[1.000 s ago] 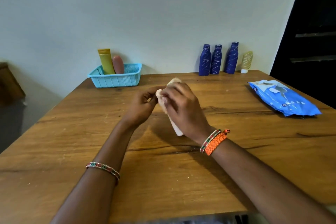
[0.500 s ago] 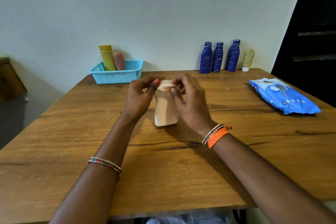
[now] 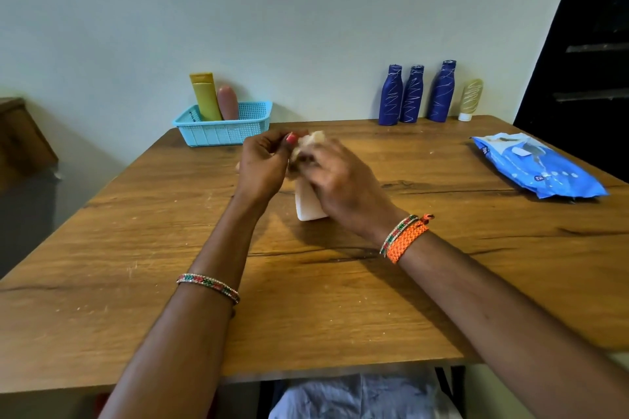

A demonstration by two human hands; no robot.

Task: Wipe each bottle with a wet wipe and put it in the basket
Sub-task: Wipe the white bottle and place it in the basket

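From the head view, what has changed over the last second is the pale cream plastic bottle point(image 3: 308, 206) at the centre of the frame: it was tilted in the grip, then stood upright with both hands at its cap, and now my right hand point(image 3: 343, 180) has come back down across its front, so I judge the wiping of this one is still going on and it is not yet ready to go left. My left hand point(image 3: 263, 168) is curled at the bottle's upper end, thumb and fingertips pinching near the top, steadying it. My right hand is blurred with motion; it seems to press a crumpled off-white wet wipe point(image 3: 311, 143) against the bottle's top and side, though how its fingers lie I cannot tell exactly. The bottle's base appears to rest on the brown wooden table point(image 3: 306, 309). At the upper left of centre sits the light blue perforated plastic basket point(image 3: 224, 131), already holding a yellow tube point(image 3: 205, 97) and a pink rounded bottle point(image 3: 228, 102). At the upper right, against the wall, three dark blue bottles point(image 3: 413, 93) and a small pale yellow tube point(image 3: 470, 99) wait untouched. The blue wet-wipe packet point(image 3: 541, 168) lies at the right edge.
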